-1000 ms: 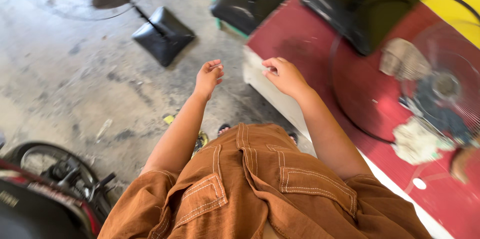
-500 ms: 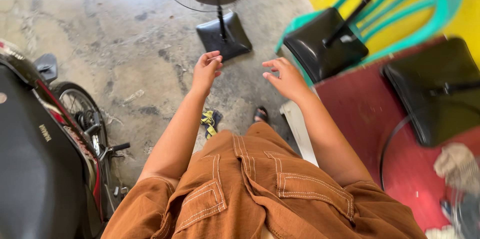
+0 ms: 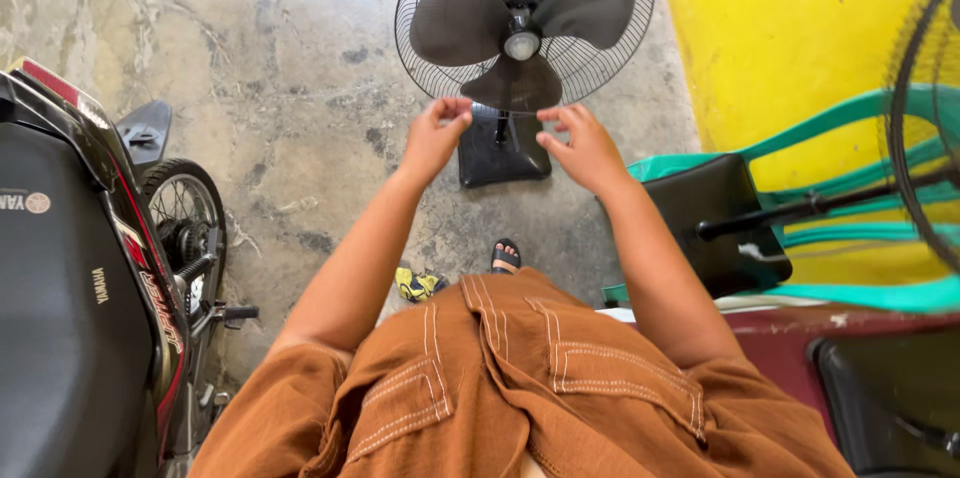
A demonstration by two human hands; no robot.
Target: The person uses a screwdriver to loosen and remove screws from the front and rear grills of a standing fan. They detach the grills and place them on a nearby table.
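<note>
Concrete floor (image 3: 300, 88) lies below, with a standing fan (image 3: 523, 23) straight ahead, pole upright on its black base (image 3: 503, 153). Both hands reach its lower grille rim: left hand (image 3: 435, 138) loosely curled, right hand (image 3: 583, 146) half-open, equally near, neither clearly gripping.
</note>
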